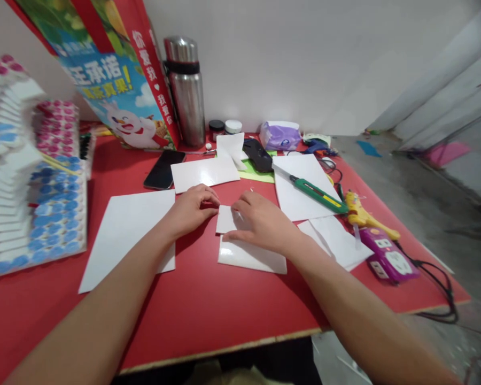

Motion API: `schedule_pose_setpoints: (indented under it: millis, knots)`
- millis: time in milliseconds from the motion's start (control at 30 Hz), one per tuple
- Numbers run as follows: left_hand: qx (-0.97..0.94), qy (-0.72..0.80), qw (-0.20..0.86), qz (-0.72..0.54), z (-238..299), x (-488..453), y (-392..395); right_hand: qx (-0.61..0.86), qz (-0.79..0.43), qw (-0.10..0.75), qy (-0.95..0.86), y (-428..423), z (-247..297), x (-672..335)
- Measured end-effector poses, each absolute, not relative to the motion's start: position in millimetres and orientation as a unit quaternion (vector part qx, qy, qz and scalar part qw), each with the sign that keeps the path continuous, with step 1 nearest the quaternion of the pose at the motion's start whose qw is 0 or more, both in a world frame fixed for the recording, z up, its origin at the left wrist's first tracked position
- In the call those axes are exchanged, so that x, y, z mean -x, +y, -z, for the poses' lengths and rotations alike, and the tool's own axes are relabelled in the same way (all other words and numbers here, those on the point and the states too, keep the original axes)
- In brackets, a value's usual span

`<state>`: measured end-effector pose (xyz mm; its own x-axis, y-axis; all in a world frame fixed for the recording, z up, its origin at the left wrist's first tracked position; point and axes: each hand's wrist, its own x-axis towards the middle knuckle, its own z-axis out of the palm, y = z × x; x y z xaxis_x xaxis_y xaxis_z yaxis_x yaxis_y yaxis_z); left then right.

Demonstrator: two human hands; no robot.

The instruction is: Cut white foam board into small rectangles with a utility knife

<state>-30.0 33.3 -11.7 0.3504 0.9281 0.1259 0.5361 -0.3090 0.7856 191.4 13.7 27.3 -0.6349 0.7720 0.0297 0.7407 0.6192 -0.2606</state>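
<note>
My right hand (260, 222) spans a small white board strip (224, 220), with its thumb along the near edge and its curled fingers over the far part. Directly below the strip lies a glossy white board piece (252, 255), flat on the red table (200, 310). At the strip's left end is my left hand (194, 209), fingers bent and the thumb tip close to the fingertips; anything between them is too small to make out. A large white sheet (132, 230) lies partly under my left forearm.
Behind the hands are a white card (204, 174), a phone (164, 170) and a steel flask (188, 101). To the right lie a green utility knife (318, 195), a yellow glue gun (364, 216) and a purple power strip (388, 256). A white model (8, 198) stands left.
</note>
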Motion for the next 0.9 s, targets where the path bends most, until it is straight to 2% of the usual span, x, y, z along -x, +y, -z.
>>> schedule_pose_setpoints:
  millis: [167, 333, 467, 567, 733, 900]
  knots:
    - [-0.776, 0.481, 0.32, -0.251, 4.8, 33.1, 33.4, 0.428, -0.127, 0.099, -0.889, 13.3, -29.8, -200.2]
    - [-0.813, 0.451, 0.346, -0.126, -11.0, 41.2, 27.6, 0.301, -0.164, 0.131, -0.93, 19.9, -23.8, -211.4]
    - [-0.804, 0.473, 0.355, -0.063, -16.8, 40.3, 18.5, 0.281, -0.167, 0.152, -0.933, 29.4, -16.3, -212.4]
    - [-0.802, 0.478, 0.353, -0.059, -17.8, 32.2, 11.0, 0.28, -0.162, 0.156, -0.933, 31.7, -14.6, -209.3]
    - [-0.819, 0.447, 0.355, -0.064, -17.4, 17.7, 2.8, 0.325, -0.129, 0.089, -0.933, 26.0, -16.4, -203.2]
    - [-0.841, 0.415, 0.335, -0.095, -13.5, 16.8, 1.5, 0.344, -0.093, 0.104, -0.928, 27.0, -17.8, -210.3]
